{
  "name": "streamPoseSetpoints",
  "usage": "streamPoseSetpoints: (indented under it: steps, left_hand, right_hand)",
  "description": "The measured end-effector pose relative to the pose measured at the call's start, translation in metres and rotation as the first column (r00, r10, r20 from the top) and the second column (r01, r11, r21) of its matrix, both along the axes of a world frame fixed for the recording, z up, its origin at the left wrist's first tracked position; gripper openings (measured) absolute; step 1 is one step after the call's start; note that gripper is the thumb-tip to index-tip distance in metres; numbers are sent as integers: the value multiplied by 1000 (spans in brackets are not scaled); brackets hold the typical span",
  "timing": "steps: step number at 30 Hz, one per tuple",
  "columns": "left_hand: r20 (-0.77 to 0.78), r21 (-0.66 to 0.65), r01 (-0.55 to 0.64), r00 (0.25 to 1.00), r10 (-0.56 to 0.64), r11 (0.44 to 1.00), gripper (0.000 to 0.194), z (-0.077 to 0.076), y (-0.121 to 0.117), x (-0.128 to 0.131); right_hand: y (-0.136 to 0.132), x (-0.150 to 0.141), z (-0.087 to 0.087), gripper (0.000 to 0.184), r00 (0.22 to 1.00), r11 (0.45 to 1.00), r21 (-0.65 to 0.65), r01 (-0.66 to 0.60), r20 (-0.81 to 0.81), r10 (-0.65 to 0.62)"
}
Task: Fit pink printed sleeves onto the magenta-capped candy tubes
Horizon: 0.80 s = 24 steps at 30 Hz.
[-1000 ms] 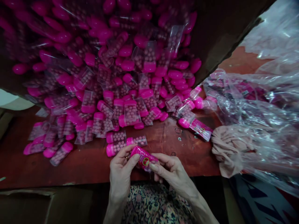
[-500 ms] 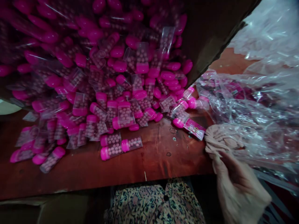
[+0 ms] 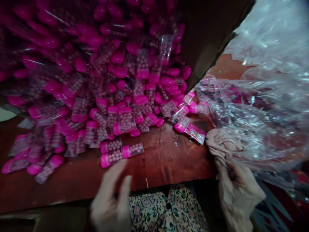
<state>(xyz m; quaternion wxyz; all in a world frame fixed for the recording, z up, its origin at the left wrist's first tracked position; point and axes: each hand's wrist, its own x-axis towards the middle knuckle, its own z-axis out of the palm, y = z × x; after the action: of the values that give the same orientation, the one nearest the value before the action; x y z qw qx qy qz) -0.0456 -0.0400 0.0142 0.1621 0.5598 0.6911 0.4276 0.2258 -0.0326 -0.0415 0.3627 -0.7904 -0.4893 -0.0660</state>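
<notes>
My right hand [image 3: 238, 190] pinches the edge of a bunched beige cloth [image 3: 223, 143] at the table's front right. My left hand [image 3: 112, 196] is blurred, its thumb and fingers apart with nothing between them. It is just in front of a few clear tubes [image 3: 116, 157] with pink caps and pale pink beads inside. A large heap of the same pink-capped tubes [image 3: 125, 117] spills out over the wooden table [image 3: 159, 161]. Next to the cloth lies a printed pink packet [image 3: 196, 133], touching a capped tube.
A dark box wall [image 3: 205, 38] stands right of the heap. Crumpled clear plastic bags [image 3: 260, 112] cover the right side, some with pink printed pieces inside. A patterned garment [image 3: 166, 209] shows below the table's front edge.
My left hand has come into view from below, near the front tubes. My right hand still holds the cloth, and the whole view has shifted slightly.
</notes>
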Motion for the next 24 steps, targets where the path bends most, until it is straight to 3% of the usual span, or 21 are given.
streamPoseSetpoints:
  steps: [1, 2, 4, 8, 9, 11, 13, 17, 22, 24]
  left_hand:
    - [5, 32, 189, 982, -189, 982, 27, -5, 9, 19]
    - [3, 76, 375, 927, -376, 924, 26, -10, 18, 40]
    - [-52, 24, 584, 811, -582, 811, 29, -14, 30, 80]
    - [-286, -164, 771, 559, -778, 615, 56, -19, 45, 143]
    - [-329, -189, 783, 517, -790, 592, 57, -23, 48, 154]
    - [-382, -180, 817, 454, -805, 547, 39, -31, 55, 173]
    - [-390, -165, 828, 444, -807, 535, 20, -40, 62, 184]
    - [-362, -156, 807, 489, -794, 569, 18, -45, 71, 189]
    - [-301, -130, 768, 572, -763, 627, 21, -39, 72, 159]
    - [-271, -120, 735, 622, -735, 667, 24, -41, 69, 140]
  right_hand:
    - [0, 0, -1, 38, 997, 1000, 26, 4, -74, -2]
    - [0, -1, -2, 38, 989, 999, 29, 15, -145, -11]
    - [0, -2, -1, 39, 963, 1000, -4, 26, -270, -27]
    - [-3, 1, 2, 44, 877, 998, -57, 3, -480, -30]
    - [-5, 1, 3, 45, 852, 998, -64, 6, -522, -39]
    - [-9, 2, 3, 45, 825, 997, -64, 44, -560, -72]
    - [-10, 0, 5, 42, 860, 997, -25, 77, -504, -80]
    - [-1, -8, 17, 28, 985, 994, 95, -56, -159, 70]
    - [40, -1, 27, 27, 981, 977, 112, -179, 102, 168]
    - [57, 6, 24, 35, 960, 968, 11, -250, 132, 246]
